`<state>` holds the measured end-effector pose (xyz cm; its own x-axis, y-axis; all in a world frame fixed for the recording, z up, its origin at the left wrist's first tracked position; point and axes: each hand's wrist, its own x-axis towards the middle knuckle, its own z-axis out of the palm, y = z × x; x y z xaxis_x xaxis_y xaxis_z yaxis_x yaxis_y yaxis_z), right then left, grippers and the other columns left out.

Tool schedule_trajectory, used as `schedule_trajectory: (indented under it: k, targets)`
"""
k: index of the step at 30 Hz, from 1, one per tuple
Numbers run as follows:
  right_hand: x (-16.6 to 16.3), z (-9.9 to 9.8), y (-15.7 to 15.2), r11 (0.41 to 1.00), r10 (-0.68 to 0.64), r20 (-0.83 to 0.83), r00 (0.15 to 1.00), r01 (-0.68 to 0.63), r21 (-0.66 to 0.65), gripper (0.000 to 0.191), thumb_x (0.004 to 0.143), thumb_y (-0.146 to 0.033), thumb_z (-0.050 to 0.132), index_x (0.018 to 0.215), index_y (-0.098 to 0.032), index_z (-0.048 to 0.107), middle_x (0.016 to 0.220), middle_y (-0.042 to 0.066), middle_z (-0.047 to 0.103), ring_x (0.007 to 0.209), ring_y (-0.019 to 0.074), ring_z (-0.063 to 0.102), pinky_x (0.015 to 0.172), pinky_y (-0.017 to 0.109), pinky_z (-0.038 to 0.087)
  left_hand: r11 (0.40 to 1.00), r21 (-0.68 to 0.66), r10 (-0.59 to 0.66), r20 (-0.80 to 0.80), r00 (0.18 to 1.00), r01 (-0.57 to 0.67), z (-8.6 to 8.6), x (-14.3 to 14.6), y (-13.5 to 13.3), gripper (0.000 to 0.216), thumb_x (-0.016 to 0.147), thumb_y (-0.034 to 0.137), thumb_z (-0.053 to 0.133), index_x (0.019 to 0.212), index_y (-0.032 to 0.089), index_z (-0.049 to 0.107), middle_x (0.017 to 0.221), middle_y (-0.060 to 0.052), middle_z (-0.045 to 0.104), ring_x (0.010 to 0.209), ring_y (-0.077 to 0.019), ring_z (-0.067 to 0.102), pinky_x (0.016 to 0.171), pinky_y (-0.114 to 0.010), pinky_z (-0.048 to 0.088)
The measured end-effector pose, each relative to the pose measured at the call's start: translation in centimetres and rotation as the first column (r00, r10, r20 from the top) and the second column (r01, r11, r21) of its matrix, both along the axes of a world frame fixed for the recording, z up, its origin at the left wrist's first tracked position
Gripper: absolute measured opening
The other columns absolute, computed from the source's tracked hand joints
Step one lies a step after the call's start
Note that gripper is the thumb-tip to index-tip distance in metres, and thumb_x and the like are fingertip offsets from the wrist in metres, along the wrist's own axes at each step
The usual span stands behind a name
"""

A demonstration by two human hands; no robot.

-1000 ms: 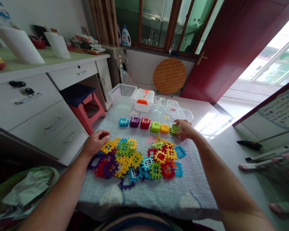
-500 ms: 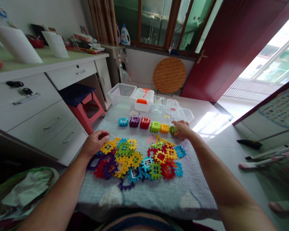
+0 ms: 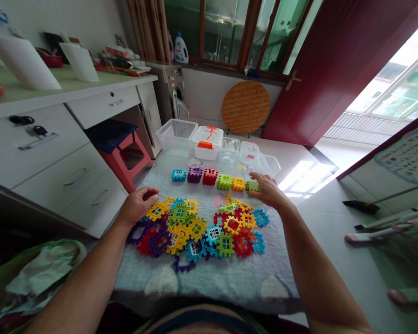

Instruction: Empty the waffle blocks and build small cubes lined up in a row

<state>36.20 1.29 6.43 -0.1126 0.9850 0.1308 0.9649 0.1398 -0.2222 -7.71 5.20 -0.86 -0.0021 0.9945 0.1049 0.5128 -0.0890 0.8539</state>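
Hovering right hand [image 3: 271,191], grip loosely open beside green cube [image 3: 252,186], left hand [image 3: 138,206] half-curled, empty, at tile pile [image 3: 195,227]

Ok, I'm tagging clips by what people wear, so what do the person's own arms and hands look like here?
Both arms are bare as far as the picture shows: no sleeve on the left arm or the right arm. The left hand and right hand wear no gloves, and no watch, bracelet or ring shows.
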Motion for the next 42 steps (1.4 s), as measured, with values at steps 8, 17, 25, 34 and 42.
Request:
schedule_trajectory:
  k: [8,17,25,34,42]
  targets:
    - [-5.3,-1.6,-4.3,0.991,0.13,-0.326,0.936,-0.113,0.07,0.03,0.081,-0.022,0.055,0.11,-0.02,0.06,0.098,0.006,0.069,0.092,0.0207,0.064,0.087,0.035,0.048,1.0,0.009,0.008,0.007,1.0,-0.008,0.5,0.3,-0.3,0.038,0.064,0.05,0.065,0.087,0.019,0.067,0.082,-0.003,0.072,0.078,-0.0207,0.067,0.076,-0.029,0.055]
    - [-7.5,-4.8,-3.5,0.973,0.204,-0.254,0.946,-0.167,0.16,0.022,0.082,-0.019,0.054,0.102,-0.019,0.064,0.1,0.009,0.067,0.096,0.0225,0.058,0.09,0.036,0.044,1.0,0.02,-0.018,0.001,1.0,0.018,0.0,0.0,-0.2,0.04,0.067,0.05,0.064,0.091,0.018,0.067,0.085,-0.004,0.072,0.079,-0.0206,0.067,0.076,-0.03,0.054]
    - [-7.6,-5.5,-3.6,0.976,0.205,-0.241,0.949,-0.178,0.129,0.019,0.084,-0.021,0.052,0.098,-0.02,0.065,0.089,0.006,0.065,0.089,0.0214,0.057,0.086,0.035,0.044,0.999,0.048,-0.021,-0.063,0.998,0.024,1.2,0.2,0.1,0.041,0.07,0.05,0.062,0.093,0.016,0.067,0.09,-0.006,0.072,0.083,-0.0213,0.066,0.078,-0.031,0.054]
    - [-9.3,-3.8,-4.5,0.966,0.234,-0.236,0.943,-0.199,0.163,0.021,0.085,-0.026,0.057,0.104,-0.022,0.065,0.108,0.009,0.066,0.104,0.0261,0.054,0.092,0.041,0.04,0.836,-0.013,-0.526,-0.306,0.794,0.549,7.3,3.2,-4.3,0.046,0.071,0.04,0.069,0.114,0.026,0.065,0.131,-0.006,0.059,0.124,-0.0277,0.05,0.11,-0.043,0.034]
    - [-15.2,-2.6,-5.9,0.886,0.451,-0.191,0.872,-0.463,-0.022,0.052,0.079,-0.045,0.067,0.122,-0.018,0.056,0.1,0.011,0.066,0.098,0.0274,0.052,0.087,0.041,0.04,0.813,0.028,-0.52,-0.413,0.747,0.581,5.0,4.7,-4.6,0.04,0.073,0.024,0.064,0.113,0.022,0.064,0.12,-0.008,0.064,0.115,-0.0271,0.056,0.105,-0.041,0.04]
